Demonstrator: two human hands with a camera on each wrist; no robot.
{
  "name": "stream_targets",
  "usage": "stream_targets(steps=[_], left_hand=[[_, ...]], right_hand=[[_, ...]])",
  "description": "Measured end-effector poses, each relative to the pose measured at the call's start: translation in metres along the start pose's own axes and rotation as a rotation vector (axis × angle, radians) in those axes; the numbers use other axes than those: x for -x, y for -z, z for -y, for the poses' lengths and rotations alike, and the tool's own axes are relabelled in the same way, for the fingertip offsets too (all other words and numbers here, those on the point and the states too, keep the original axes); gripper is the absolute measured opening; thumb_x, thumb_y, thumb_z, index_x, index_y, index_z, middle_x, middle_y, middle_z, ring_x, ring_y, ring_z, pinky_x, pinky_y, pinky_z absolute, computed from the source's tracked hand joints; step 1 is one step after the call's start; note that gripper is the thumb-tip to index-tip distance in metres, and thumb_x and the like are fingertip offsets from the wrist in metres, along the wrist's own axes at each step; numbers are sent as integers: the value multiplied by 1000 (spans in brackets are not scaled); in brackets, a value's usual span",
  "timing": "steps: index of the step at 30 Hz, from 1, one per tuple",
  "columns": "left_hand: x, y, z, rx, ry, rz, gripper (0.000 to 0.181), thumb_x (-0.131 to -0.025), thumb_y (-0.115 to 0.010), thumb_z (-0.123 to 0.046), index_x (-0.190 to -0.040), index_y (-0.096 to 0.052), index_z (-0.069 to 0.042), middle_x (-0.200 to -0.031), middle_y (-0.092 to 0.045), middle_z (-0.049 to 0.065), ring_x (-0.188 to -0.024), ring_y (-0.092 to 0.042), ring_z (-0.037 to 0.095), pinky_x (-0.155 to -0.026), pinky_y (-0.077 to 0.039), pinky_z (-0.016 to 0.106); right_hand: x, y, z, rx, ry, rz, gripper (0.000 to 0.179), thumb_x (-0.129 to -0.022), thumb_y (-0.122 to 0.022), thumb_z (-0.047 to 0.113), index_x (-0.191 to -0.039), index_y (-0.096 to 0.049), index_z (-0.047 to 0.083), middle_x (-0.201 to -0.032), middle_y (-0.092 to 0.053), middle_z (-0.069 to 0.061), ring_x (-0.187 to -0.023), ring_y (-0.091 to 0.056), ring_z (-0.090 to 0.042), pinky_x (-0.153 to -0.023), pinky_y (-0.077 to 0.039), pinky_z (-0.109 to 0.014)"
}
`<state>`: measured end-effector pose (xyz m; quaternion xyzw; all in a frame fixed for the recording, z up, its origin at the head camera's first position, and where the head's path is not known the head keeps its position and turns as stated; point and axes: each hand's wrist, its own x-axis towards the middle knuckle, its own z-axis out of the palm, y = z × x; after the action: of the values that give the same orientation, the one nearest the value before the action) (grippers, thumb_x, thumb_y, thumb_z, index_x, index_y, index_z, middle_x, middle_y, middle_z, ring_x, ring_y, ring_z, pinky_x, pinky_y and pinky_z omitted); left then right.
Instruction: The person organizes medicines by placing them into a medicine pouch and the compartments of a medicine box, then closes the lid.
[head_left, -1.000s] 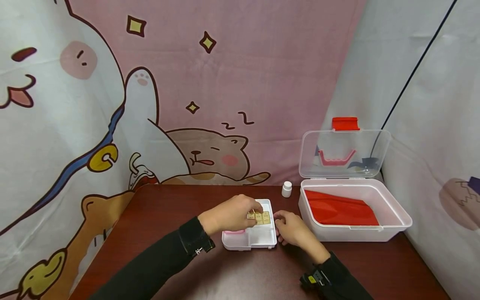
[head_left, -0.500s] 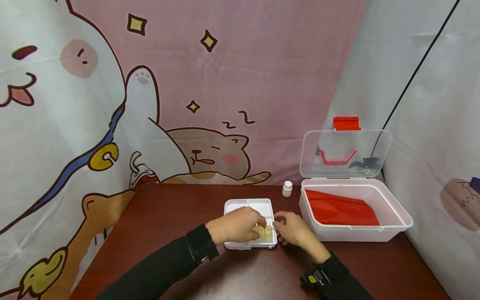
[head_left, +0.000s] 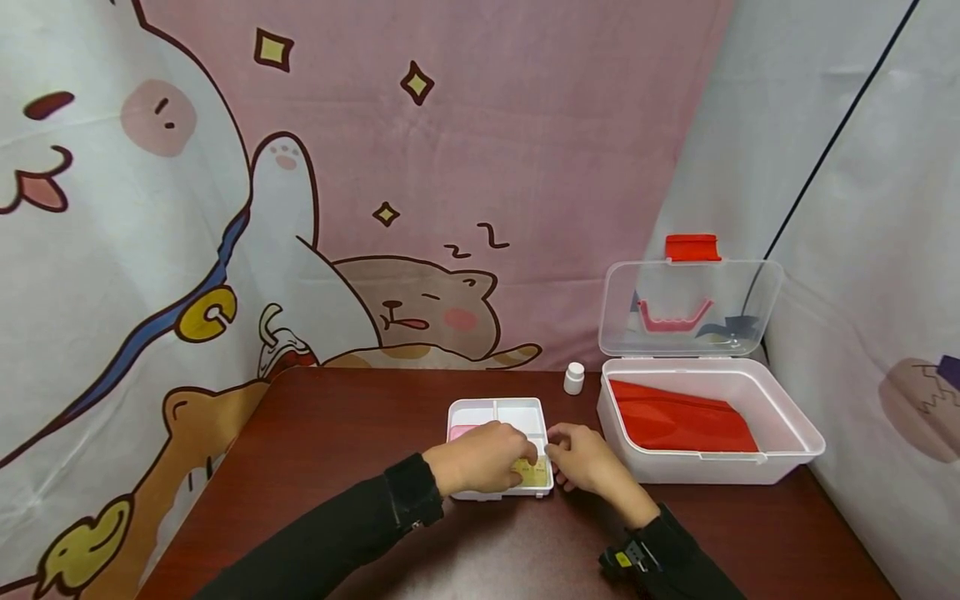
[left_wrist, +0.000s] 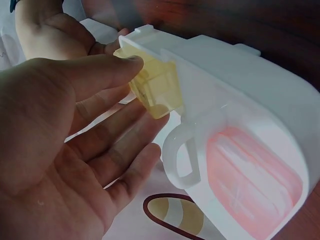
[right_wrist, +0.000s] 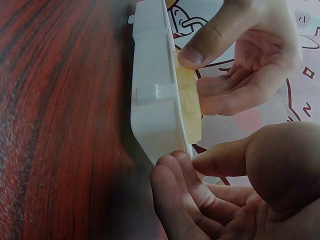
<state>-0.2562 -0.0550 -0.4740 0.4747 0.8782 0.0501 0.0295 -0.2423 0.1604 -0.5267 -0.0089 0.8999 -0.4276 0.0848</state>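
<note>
A white compartment box (head_left: 517, 410) lies with its inside up on the table. My left hand (head_left: 483, 458) pinches a translucent yellow pill case (head_left: 534, 473) between thumb and fingers. That case sits partly inside the box's near right compartment, and in the right wrist view the yellow case (right_wrist: 189, 107) still stands above the rim. A pink case (left_wrist: 255, 185) fills a left compartment, partly hidden by my left hand in the head view. My right hand (head_left: 581, 457) holds the box's right edge, thumb and fingertips at the corner in the right wrist view.
A small white bottle (head_left: 573, 379) stands at the table's back edge. To the right is a larger white bin (head_left: 787, 429) with its clear lid (head_left: 622, 308) raised and a red pouch (head_left: 678, 421) inside. A patterned cloth (head_left: 525, 167) hangs behind the dark wood table (head_left: 360, 400).
My left hand has brought the yellow pill case from the middle of the box toward me, down into the near right compartment. The right hand has stayed at the box's edge.
</note>
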Motion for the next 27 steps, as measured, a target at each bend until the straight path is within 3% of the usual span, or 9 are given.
stream_targets(steps=[16,21,27], left_hand=[[-7,-12,-1,-76,10,-13,25,-91,-87,-23,-116,-85,-22,-111,-82,-8,-97,-75,8,-91,-61,29],[-5,-12,-2,-93,17,-22,25,-92,-87,-23,-117,-84,-22,-112,-82,-7,-98,-75,10,-94,-60,33],[-5,-9,-3,-87,24,-21,27,-92,-87,-21,-118,-84,-22,-112,-82,-7,-97,-75,9,-91,-61,29]], right_hand=[[-1,-1,-1,7,-8,4,27,-104,-70,12,-130,-73,4,-78,-69,-7,-57,-67,-19,-53,-60,-35],[-2,-1,-1,16,-11,6,28,-104,-71,13,-131,-73,4,-78,-69,-8,-57,-67,-19,-53,-60,-35],[-2,-1,-1,8,-7,8,28,-104,-70,12,-130,-73,3,-77,-68,-7,-56,-67,-20,-53,-60,-36]])
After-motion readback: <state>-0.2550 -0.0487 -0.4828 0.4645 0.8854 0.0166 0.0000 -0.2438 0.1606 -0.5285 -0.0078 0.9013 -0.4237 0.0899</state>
